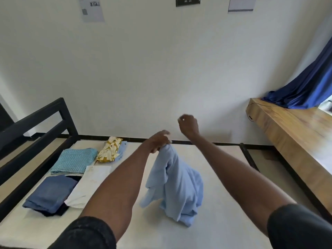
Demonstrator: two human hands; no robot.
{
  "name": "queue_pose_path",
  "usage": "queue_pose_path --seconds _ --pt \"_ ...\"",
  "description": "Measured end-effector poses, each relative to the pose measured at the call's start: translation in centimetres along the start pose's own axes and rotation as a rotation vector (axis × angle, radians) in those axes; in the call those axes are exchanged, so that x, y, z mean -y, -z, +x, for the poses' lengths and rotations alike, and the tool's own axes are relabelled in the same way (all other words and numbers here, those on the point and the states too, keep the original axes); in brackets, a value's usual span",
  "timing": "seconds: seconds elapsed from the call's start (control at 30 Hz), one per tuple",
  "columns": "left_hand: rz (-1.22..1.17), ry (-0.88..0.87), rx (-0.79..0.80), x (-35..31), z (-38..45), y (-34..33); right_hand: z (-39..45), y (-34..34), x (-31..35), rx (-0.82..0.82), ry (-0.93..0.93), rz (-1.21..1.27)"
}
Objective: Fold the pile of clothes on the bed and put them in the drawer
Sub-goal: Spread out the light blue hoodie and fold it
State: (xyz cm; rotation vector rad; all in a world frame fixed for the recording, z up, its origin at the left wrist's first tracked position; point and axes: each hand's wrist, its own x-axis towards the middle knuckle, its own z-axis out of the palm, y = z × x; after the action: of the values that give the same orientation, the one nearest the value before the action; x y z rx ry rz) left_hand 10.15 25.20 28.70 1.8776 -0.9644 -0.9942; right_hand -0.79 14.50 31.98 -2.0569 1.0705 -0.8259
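Note:
A light blue garment (179,186) hangs crumpled over the middle of the white bed (221,221), its lower part resting on the mattress. My left hand (159,141) pinches its top edge and holds it up. My right hand (188,124) is raised just right of and above the left one, fingers curled, holding nothing that I can see. Folded clothes lie at the bed's left: a dark blue piece (50,194), a white piece (88,187), a teal patterned piece (75,160) and a yellow-and-white patterned piece (109,150). No drawer is in view.
A black metal bed frame (36,126) rises at the left and runs along the right side. A wooden bench (291,133) stands at the right with a blue curtain (305,87) draped onto it. The white wall is right behind the bed.

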Motion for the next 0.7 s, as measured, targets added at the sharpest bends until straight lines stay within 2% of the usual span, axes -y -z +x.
queue_pose_path --seconds 0.1,0.17,0.27,0.33,0.47,0.6,0.7 --pt "-0.121 0.039 -0.063 0.3 0.5 0.4 -4.2 -1.4 -5.3 0.019 -0.177 0.118" --pt "-0.313 0.063 -0.103 -0.1 0.9 0.2 -6.6 -1.5 -7.1 0.1 -0.241 0.179" --pt "-0.57 0.092 -0.13 -1.7 1.6 -0.8 -9.4 -1.9 -8.0 0.275 -0.248 0.189" --pt "-0.591 0.066 -0.139 -2.9 1.7 -1.6 -10.3 -2.8 -8.2 0.311 -0.255 0.177" --pt "-0.248 -0.147 -0.188 -4.2 2.1 -1.8 -9.6 -2.6 -9.5 0.193 -0.262 -0.047" --pt "0.348 -0.321 -0.381 -3.2 1.9 0.1 -6.1 1.8 -9.4 -0.008 -0.267 0.069" --pt "0.49 -0.319 -0.565 -3.5 1.7 1.6 -2.6 4.9 -6.2 0.0 -0.12 0.07"
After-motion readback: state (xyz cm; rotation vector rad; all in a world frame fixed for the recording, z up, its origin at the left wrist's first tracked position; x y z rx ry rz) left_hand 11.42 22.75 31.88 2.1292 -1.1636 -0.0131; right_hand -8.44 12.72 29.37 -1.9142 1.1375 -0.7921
